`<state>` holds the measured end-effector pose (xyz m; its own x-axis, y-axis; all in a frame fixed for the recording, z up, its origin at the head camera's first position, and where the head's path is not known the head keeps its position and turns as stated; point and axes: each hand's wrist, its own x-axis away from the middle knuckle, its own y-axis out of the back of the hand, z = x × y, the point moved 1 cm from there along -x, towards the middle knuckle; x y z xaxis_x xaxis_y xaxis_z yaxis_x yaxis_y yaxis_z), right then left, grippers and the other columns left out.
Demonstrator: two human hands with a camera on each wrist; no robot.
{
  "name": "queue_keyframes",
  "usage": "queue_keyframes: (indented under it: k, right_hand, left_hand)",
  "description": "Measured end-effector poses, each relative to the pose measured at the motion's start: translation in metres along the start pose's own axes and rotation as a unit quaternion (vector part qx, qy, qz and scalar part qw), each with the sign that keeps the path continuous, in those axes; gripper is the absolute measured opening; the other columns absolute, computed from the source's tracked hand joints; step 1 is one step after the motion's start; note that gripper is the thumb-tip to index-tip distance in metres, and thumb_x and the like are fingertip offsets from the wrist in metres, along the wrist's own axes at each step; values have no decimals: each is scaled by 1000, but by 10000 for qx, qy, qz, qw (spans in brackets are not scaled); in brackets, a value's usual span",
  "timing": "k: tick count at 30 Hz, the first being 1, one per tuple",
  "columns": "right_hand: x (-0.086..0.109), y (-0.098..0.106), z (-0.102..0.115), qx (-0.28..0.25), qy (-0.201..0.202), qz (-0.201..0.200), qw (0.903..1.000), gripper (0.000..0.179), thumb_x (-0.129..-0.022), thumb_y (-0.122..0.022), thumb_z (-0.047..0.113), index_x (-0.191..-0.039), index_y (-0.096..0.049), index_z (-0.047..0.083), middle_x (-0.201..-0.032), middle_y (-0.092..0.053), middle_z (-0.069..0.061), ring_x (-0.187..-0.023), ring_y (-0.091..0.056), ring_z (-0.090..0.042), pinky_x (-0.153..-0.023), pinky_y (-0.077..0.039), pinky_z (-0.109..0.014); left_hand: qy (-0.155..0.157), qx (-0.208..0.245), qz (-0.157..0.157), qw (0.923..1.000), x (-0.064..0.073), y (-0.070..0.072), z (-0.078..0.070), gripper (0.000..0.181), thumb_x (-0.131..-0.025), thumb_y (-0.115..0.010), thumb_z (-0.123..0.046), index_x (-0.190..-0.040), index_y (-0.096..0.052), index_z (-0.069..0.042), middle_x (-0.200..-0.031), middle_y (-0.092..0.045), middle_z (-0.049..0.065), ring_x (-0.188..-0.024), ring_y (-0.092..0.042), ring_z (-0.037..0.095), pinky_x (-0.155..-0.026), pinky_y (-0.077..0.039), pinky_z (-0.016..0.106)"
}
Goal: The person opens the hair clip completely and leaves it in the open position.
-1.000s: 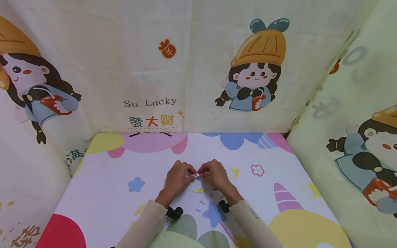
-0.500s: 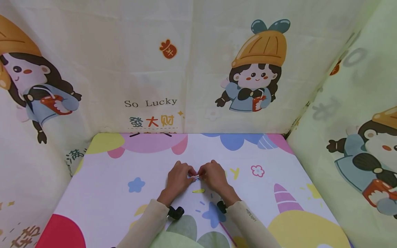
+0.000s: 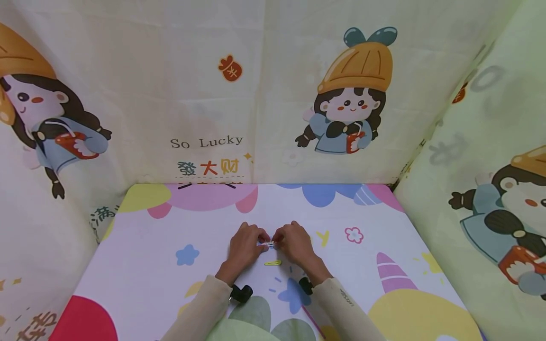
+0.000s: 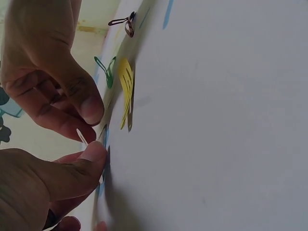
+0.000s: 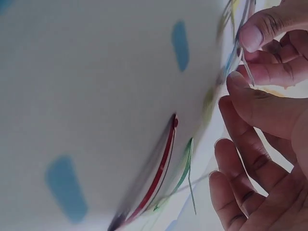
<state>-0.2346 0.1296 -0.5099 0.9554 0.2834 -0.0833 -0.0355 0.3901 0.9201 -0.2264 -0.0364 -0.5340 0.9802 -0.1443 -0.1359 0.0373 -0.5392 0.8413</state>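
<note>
In the head view, my left hand (image 3: 246, 246) and right hand (image 3: 295, 242) meet over the table around a small pale snap hair clip (image 3: 268, 244). The left thumb and forefinger pinch it. At its other end are the tips of the right thumb and forefinger; the left wrist view shows its thin light prong (image 4: 82, 137) sprung away between the hands. A yellow hair clip (image 3: 273, 263) lies on the table just nearer to me. A green hair clip (image 4: 110, 74) stands bent open beside it in the left wrist view. The right wrist view shows a dark red hair clip (image 5: 163, 163).
The table (image 3: 141, 265) has a white cloth printed with stars, flowers and coloured shapes. Light cloth walls (image 3: 277, 57) with cartoon figures enclose its back and both sides. Black wrist cameras (image 3: 241, 293) sit at the cuffs.
Both hands stay in nearly the same place. The pale clip between the fingers has turned slightly, and the right hand has shifted a little.
</note>
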Motion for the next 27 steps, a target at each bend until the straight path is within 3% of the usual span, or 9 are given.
queue_keyframes:
  k: [6, 17, 27]
  right_hand:
    - [6, 5, -3, -201, -215, 2, 9996, 11, -88, -85, 11, -97, -86, 17, -89, -80, 3, -89, -57, -15, -82, -51, -32]
    - [22, 13, -9, -1080, -521, -212, 9926, 13, -86, -89, 12, -95, -84, 20, -84, -75, 7, -89, -59, -16, -80, -49, -32]
    - [35, 14, -11, -1307, -728, -116, 9887, 10, -86, -89, 14, -91, -84, 21, -85, -71, 7, -91, -57, -14, -81, -48, -32]
  left_hand:
    - [-65, 92, -152, 9998, 5, 4, 2, 26, -80, -94, -24, -103, -82, -23, -89, -68, -5, -87, -48, 12, -70, -42, 25]
    - [-88, 428, -417, 9982, 18, 15, 3, 26, -81, -94, -26, -102, -78, -28, -88, -69, -7, -85, -48, 10, -66, -42, 24]
    - [-187, 743, -444, 9961, 37, 17, -2, 21, -81, -93, -23, -96, -79, -29, -84, -70, -10, -83, -49, 8, -70, -46, 26]
